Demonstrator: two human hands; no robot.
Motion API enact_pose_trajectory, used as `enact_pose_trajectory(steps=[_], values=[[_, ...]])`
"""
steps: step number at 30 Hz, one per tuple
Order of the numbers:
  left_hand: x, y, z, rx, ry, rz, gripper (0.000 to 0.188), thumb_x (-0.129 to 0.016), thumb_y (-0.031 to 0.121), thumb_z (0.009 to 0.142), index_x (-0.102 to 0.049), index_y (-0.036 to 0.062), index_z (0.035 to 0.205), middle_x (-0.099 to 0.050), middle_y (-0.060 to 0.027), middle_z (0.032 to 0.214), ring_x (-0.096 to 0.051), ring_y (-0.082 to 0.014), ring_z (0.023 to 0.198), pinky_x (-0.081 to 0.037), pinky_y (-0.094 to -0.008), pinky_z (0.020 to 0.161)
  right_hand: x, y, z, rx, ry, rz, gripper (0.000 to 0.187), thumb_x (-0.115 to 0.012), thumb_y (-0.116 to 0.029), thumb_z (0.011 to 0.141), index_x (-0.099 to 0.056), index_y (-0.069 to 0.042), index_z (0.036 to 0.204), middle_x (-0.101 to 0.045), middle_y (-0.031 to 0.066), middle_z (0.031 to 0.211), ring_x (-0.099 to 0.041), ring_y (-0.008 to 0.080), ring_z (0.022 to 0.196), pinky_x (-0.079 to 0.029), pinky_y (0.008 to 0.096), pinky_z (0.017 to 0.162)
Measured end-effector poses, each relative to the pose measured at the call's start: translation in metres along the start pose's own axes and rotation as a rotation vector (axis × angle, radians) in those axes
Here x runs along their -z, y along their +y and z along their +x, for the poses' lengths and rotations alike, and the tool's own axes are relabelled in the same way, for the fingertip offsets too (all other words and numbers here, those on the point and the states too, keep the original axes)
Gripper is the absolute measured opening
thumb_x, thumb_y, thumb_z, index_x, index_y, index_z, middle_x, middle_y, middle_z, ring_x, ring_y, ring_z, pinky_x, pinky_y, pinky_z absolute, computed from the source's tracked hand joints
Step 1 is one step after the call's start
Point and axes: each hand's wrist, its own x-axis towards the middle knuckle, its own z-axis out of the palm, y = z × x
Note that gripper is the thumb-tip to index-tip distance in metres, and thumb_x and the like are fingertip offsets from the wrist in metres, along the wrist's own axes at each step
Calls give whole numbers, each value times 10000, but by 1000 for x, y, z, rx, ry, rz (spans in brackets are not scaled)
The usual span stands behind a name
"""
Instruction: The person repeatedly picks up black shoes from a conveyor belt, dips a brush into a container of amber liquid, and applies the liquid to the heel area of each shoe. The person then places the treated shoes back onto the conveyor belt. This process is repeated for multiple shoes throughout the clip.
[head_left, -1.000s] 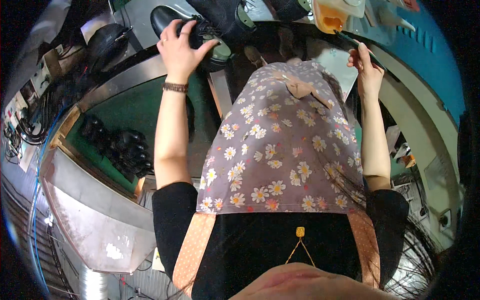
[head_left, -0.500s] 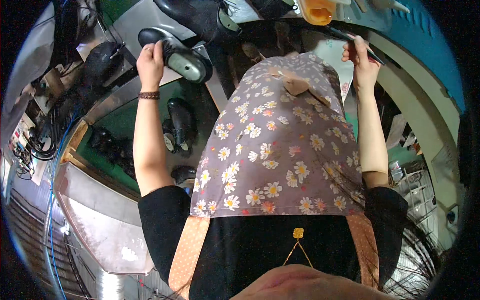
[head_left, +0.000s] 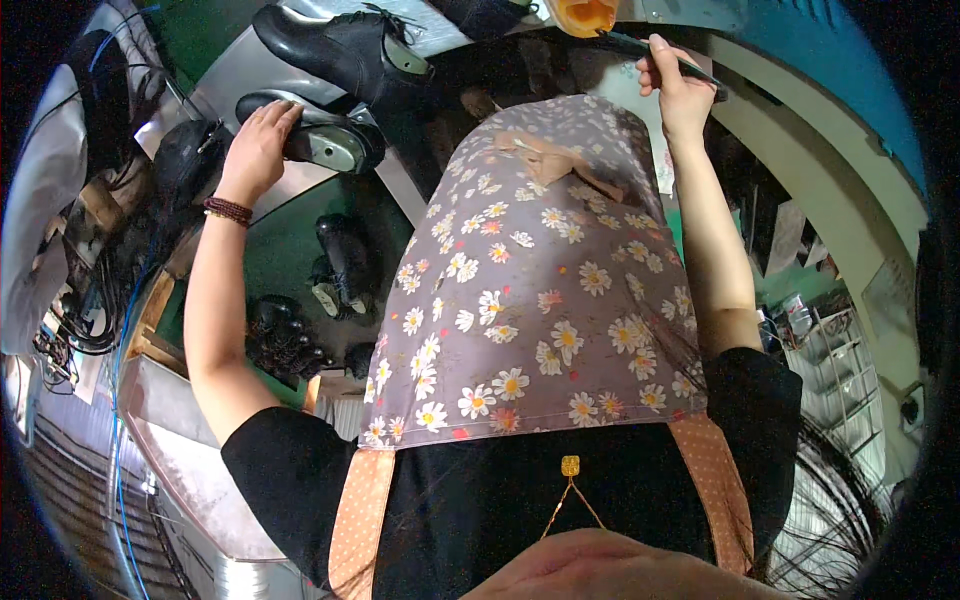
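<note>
My left hand point(head_left: 258, 150) is curled over the toe of a black shoe point(head_left: 308, 112). A pale inner sole with a small hole shows in the shoe's opening. My right hand point(head_left: 682, 98) grips a dark, slim-handled tool point(head_left: 705, 78), perhaps a brush. Its far tip reaches the edge of a translucent tub point(head_left: 612, 12) with amber stuff inside; whether the tip touches it I cannot tell. Just beyond the held shoe lies another black shoe with laces point(head_left: 325, 48).
Both shoes are at a metal bench point(head_left: 225, 68). Lower down, more black shoes point(head_left: 345, 255) lie on a green surface. A blue panel point(head_left: 850, 90) curves at the far right, and dark cables point(head_left: 85, 310) hang at the left.
My left hand has shifted left and lower with the shoe, and its fingers now spread over the toe. My right hand and the tool have moved left, closer to the tub.
</note>
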Motion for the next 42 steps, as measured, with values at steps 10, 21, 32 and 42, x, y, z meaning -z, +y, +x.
enact_pose_trajectory(steps=[10,21,32,42], values=[[1,58,15,-246,-93,128,597,-561,112,801,-403,111,1377,-499,-157,1330,-464,-296,1254,-331,-446,1077,-6,2,-7,62,140,-56,224,-731,-250,833,-706,-28,828,-651,14,648,-546,43,523,-423,198,458],[-8,53,19,-206,-99,67,527,-547,73,763,-503,59,1288,-543,-174,1291,-511,-303,1212,-370,-430,1049,-30,54,23,351,103,-423,287,-772,-367,755,-740,-88,815,-642,52,580,-549,76,487,-443,239,496],[-1,63,1,-24,114,-66,716,-650,45,654,-475,170,1337,-562,-143,1259,-532,-304,1178,-403,-401,1011,-15,49,43,47,92,-678,557,-745,-534,701,-686,16,642,-657,136,585,-670,247,586,-531,336,645],[53,133,-13,92,581,-675,783,-771,-30,550,-531,101,1283,-577,-116,1283,-567,-285,1158,-421,-371,1002,-16,27,42,-328,34,-252,464,-733,-369,770,-650,71,650,-620,119,552,-532,133,403,-423,259,395]])
